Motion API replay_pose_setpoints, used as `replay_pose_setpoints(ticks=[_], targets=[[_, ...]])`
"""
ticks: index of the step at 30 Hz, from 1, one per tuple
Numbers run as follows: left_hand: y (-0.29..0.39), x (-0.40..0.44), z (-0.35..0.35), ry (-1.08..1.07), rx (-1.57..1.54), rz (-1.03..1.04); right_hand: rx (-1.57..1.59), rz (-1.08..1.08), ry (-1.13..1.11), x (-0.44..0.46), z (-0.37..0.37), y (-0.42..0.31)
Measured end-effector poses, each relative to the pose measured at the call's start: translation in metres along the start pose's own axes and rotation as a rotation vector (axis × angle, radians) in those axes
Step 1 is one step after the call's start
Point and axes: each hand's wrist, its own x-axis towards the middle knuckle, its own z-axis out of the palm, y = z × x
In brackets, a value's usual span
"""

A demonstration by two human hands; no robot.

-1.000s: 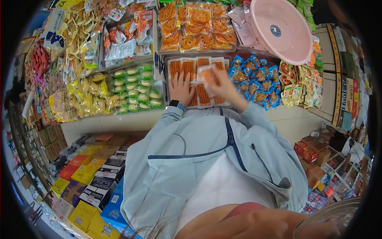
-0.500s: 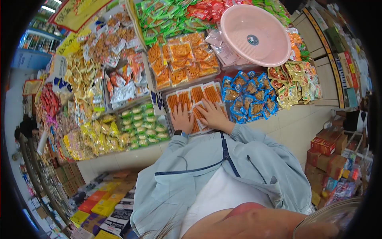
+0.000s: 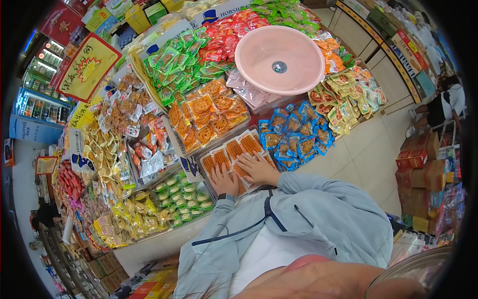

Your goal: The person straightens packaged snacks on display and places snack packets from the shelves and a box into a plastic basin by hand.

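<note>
"What's nearest?"

"A grey-blue jacket (image 3: 303,209), then a watch (image 3: 226,197) on the left wrist."

"And the hands?"

"The left hand (image 3: 224,181) lies palm down, fingers spread, on the stick packs (image 3: 235,148) at the left. The right hand (image 3: 259,169) is open too, laid on them at the right. Neither has hold of anything."

"Where are the packs?"

"In a shallow tray (image 3: 203,170), just beyond the jacket."

"How settled do they look?"

"Mostly laid flat, I'd judge. The far ones sit side by side in a slanting row, white edges bunched close at the right. What's under the palms is hidden, so I can't tell if those are straight."

"What's around the tray?"

"Green-and-white packs (image 3: 184,203) to the left, blue packs (image 3: 298,135) to the right. Slice packs (image 3: 208,112) sit beyond it."

"Farther off?"

"A pink basin (image 3: 271,52), tilted, with pale packs (image 3: 247,90) beside its near left edge. Red packs (image 3: 224,37) and green packs (image 3: 174,62) lie left of it, and a yellow sign (image 3: 87,67) stands at the far left."
</note>
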Motion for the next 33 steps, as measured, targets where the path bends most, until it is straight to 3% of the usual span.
replay_pose_setpoints(ticks=[7,10,12,14,16,17,20,23,28,33], targets=[[0.000,0.000,-0.004,-0.033,-0.013,-0.005,0.181,-0.001,0.075,-0.002,-0.008,0.005],[-0.001,0.000,-0.003,-0.016,-0.008,-0.001,0.340,0.038,0.299,0.001,-0.023,0.021],[0.000,-0.001,-0.002,-0.014,-0.010,-0.002,0.446,0.245,0.565,0.007,-0.041,0.033],[0.000,-0.002,-0.002,-0.023,-0.015,-0.014,0.636,0.500,0.866,0.017,-0.059,0.068],[0.000,0.000,0.000,-0.043,-0.023,-0.027,1.280,0.670,1.061,0.026,-0.112,0.097],[-0.001,0.000,0.000,-0.038,-0.023,-0.024,1.451,0.604,1.155,0.027,-0.128,0.118],[-0.001,0.000,0.001,-0.022,-0.023,-0.015,1.855,0.752,1.015,0.024,-0.191,0.153],[0.000,0.000,-0.002,-0.011,-0.038,-0.008,1.820,0.951,0.963,0.037,-0.199,0.182],[-0.002,-0.001,0.000,-0.007,-0.005,-0.008,1.695,0.794,1.012,0.045,-0.185,0.178],[-0.003,-0.002,0.000,0.011,-0.027,0.005,1.797,0.784,0.916,0.064,-0.168,0.151]])
